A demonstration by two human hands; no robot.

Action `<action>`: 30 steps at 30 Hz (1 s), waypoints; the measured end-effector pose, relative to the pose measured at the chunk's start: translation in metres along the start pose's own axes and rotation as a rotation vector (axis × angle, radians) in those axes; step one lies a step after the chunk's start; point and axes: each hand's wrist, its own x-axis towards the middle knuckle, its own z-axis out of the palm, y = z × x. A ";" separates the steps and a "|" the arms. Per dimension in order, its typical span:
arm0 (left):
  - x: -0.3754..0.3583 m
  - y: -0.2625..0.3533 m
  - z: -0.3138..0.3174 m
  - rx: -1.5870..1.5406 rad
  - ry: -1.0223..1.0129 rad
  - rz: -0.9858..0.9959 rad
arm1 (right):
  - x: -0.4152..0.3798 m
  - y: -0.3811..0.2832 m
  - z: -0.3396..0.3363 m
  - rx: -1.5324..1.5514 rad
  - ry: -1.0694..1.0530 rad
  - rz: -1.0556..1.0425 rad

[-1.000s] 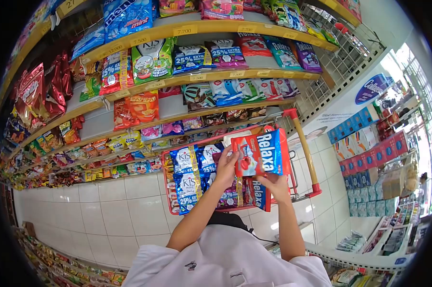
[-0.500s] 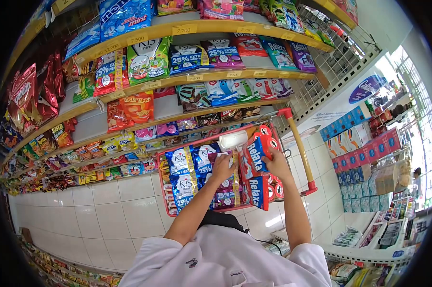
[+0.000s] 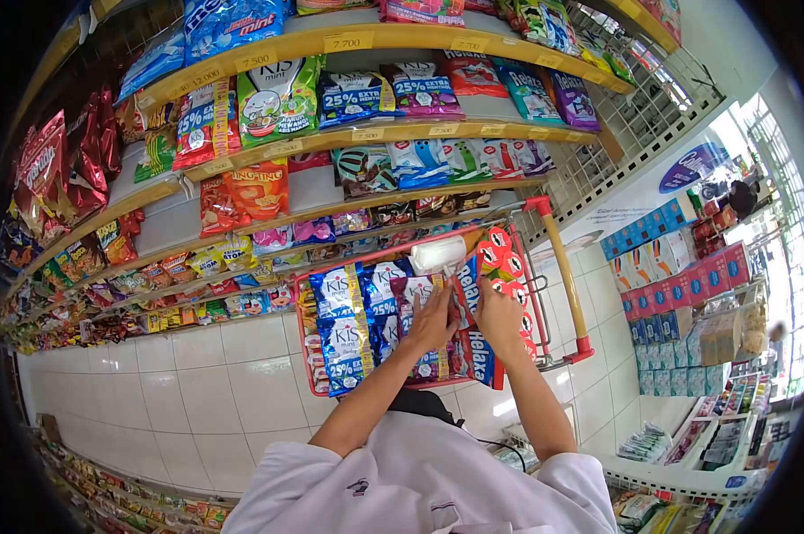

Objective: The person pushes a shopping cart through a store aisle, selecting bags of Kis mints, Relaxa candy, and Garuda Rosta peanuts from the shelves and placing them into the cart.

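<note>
A red shopping cart (image 3: pixel 549 206) holds rows of candy bags below me. My left hand (image 3: pixel 433 322) lies over a purple Kis candy bag (image 3: pixel 417 289), fingers stretched toward the red and blue Relaxa bags. Beside it, my right hand (image 3: pixel 502 313) has its fingers curled at the edge of an upright Relaxa candy bag (image 3: pixel 466 287); the fingertips are partly hidden. Nearer my body stands another Relaxa bag (image 3: pixel 484 360). Blue Kis bags (image 3: pixel 338 294) fill the cart's left side. Red packs with round white emblems (image 3: pixel 498 238) line its right side.
A white roll (image 3: pixel 438 254) rests at the cart's far side. Beyond the cart rise candy shelves (image 3: pixel 349 138) with price tags. Boxed goods (image 3: pixel 678 289) are stacked at the right. Tiled floor (image 3: pixel 188 392) stretches to the left.
My right hand has moved slightly left and down, its fingers curling in. The Relaxa bag has turned more upright. My left hand has shifted right, toward the Relaxa bags.
</note>
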 end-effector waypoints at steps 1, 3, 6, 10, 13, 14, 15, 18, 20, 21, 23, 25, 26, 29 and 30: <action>0.002 -0.001 0.002 0.029 -0.022 -0.013 | -0.001 0.002 0.002 -0.035 -0.042 0.011; 0.005 -0.003 0.007 0.057 -0.047 -0.022 | -0.005 0.008 0.005 -0.067 -0.070 0.003; 0.007 -0.007 0.010 0.109 -0.062 -0.012 | -0.007 0.014 -0.002 -0.040 -0.131 0.036; -0.001 0.006 -0.003 0.110 -0.066 0.047 | -0.005 0.022 -0.013 0.154 -0.153 0.201; -0.012 0.019 -0.011 -0.097 -0.060 0.111 | -0.008 0.032 -0.022 0.286 -0.170 0.285; -0.014 0.018 -0.008 -0.095 -0.062 0.110 | -0.009 0.034 -0.024 0.312 -0.214 0.309; -0.014 0.017 -0.003 -0.054 -0.050 0.123 | -0.010 0.036 -0.025 0.337 -0.257 0.331; -0.017 0.016 0.003 -0.023 -0.026 0.138 | -0.015 0.041 -0.018 0.366 -0.253 0.326; -0.017 0.018 0.001 -0.029 -0.012 0.141 | -0.015 0.044 -0.018 0.356 -0.253 0.310; -0.018 0.020 -0.001 -0.066 0.009 0.151 | -0.015 0.044 -0.018 0.347 -0.255 0.298; -0.020 0.022 -0.003 -0.098 0.033 0.163 | -0.016 0.042 -0.021 0.374 -0.253 0.319; -0.017 0.027 0.002 -0.352 0.217 0.202 | -0.016 0.042 -0.021 0.402 -0.250 0.338; -0.014 0.029 0.006 -0.371 0.257 0.212 | -0.017 0.043 -0.019 0.395 -0.250 0.303; -0.005 0.032 0.015 -0.296 0.200 0.209 | -0.018 0.048 -0.014 0.413 -0.306 0.258; -0.002 0.032 0.016 -0.268 0.163 0.197 | -0.019 0.048 -0.011 0.317 -0.301 0.196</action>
